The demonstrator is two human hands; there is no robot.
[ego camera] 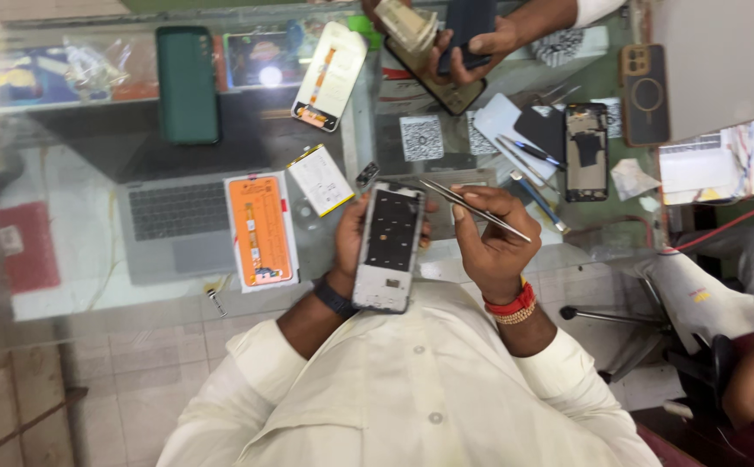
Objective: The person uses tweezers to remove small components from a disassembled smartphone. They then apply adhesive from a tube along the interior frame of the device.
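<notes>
1. Left hand (353, 238) is gripping an opened phone (388, 246) by its edge, fingers wrapped round it, grip pinching the frame. The phone is being held above the worktop (74, 251), close to the chest, its dark inside facing up.
2. Right hand (489, 238) is pinching tweezers (474, 209), grip pressed together on them, the tips pointing toward the phone's top corner.
3. A battery (320, 180) with a yellow edge is lying just left of the phone. An orange-backed part (261, 229) is resting on a laptop (178, 220).
4. A green phone (187, 84) is lying at the far left of the worktop.
5. Another opened phone (586, 151) is lying to the right, near some pens (528, 151).
6. Another person's hand (468, 43) is holding phones at the top of the view.
</notes>
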